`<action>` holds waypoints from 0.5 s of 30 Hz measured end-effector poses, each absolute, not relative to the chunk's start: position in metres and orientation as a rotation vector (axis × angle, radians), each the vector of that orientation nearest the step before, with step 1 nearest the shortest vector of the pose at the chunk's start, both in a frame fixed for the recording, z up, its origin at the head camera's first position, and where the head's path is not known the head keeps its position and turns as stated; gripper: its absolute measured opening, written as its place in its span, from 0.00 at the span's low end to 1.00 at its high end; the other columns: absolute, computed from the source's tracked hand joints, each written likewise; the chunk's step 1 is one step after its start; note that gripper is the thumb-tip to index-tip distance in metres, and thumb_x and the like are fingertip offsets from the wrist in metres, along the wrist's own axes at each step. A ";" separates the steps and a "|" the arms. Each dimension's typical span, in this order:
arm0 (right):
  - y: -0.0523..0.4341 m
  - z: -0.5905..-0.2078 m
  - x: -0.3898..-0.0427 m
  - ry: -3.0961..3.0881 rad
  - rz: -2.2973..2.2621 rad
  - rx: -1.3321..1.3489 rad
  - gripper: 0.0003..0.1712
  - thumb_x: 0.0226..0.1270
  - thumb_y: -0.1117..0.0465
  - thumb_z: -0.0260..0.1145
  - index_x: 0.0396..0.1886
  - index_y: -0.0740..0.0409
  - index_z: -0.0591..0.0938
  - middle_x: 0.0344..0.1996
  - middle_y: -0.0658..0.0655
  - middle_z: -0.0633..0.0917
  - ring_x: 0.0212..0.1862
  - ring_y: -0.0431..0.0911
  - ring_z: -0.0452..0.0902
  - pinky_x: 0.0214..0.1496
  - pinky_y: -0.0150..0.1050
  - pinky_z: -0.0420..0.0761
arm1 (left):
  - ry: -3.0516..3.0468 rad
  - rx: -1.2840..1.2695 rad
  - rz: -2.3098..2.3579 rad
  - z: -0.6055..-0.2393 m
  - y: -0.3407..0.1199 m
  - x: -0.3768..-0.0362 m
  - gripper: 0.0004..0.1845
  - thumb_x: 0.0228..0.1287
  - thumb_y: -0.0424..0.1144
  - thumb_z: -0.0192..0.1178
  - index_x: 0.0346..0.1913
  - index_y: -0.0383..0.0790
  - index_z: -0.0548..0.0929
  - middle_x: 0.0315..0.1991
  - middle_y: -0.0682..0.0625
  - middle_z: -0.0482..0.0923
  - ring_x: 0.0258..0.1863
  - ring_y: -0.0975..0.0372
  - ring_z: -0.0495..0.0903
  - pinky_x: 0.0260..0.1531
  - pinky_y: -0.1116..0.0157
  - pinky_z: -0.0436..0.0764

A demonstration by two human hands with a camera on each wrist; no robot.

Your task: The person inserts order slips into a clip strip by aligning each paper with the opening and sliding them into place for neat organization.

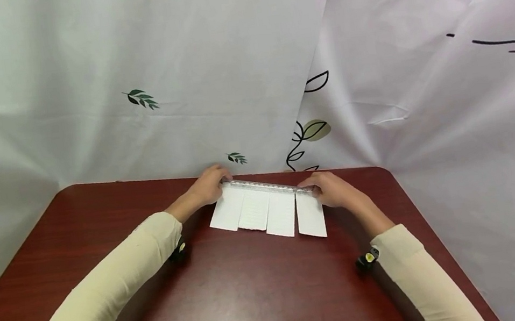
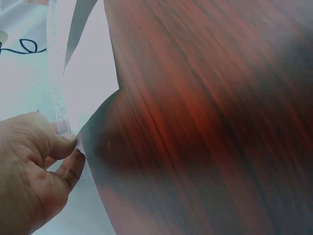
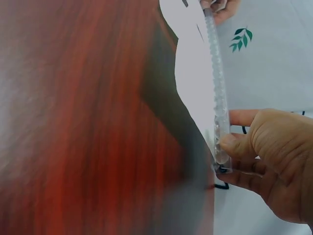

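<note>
Currently left hand (image 1: 207, 187) and right hand (image 1: 327, 189) each pinch 1 end of the clear ruler (image 1: 266, 186) spanning between them, over 4 paper slips (image 1: 267, 214). Risk: uneven pressure could skew the ruler and shift the slips.

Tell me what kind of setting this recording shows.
Probably a makeshift indoor recording corner, not a real workplace: a dark red wooden table is hemmed in by white leaf-printed sheets hung as a backdrop, and both hands hold a clear ruler over four paper slips.
</note>
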State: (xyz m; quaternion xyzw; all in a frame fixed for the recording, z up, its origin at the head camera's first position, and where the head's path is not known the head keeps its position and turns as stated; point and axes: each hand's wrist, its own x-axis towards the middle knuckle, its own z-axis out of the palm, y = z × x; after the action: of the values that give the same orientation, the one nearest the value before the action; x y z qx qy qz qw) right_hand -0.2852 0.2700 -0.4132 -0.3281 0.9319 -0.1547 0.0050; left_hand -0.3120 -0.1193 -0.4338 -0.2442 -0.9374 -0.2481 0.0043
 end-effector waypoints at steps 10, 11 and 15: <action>0.233 -0.404 -0.302 2.849 -0.439 -0.985 0.33 0.71 0.80 0.53 0.66 0.58 0.91 0.59 0.61 0.93 0.39 0.48 0.71 0.46 0.43 0.73 | -2.927 -0.715 -0.765 -0.429 -0.154 -0.298 0.23 0.72 0.17 0.47 0.61 0.24 0.87 0.58 0.30 0.83 0.61 0.38 0.83 0.64 0.38 0.83; 0.229 -0.404 -0.304 2.847 -0.433 -0.990 0.33 0.71 0.80 0.53 0.66 0.58 0.92 0.60 0.62 0.93 0.41 0.48 0.72 0.47 0.43 0.73 | -2.925 -0.712 -0.759 -0.429 -0.159 -0.297 0.23 0.71 0.17 0.47 0.61 0.24 0.87 0.58 0.30 0.83 0.60 0.39 0.83 0.63 0.38 0.83; 0.213 -0.402 -0.308 2.833 -0.417 -0.997 0.34 0.71 0.80 0.53 0.66 0.57 0.91 0.57 0.62 0.92 0.39 0.47 0.70 0.44 0.41 0.72 | -2.946 -0.684 -0.744 -0.428 -0.174 -0.294 0.24 0.70 0.17 0.46 0.61 0.24 0.87 0.57 0.30 0.83 0.58 0.40 0.83 0.60 0.39 0.84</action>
State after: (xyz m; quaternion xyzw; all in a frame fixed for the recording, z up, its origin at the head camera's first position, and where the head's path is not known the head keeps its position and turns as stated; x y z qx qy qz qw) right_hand -0.3082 0.2132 -0.4023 -0.3282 0.9329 -0.1373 0.0548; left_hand -0.2943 -0.1736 -0.4276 -0.2197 -0.9458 -0.2388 0.0136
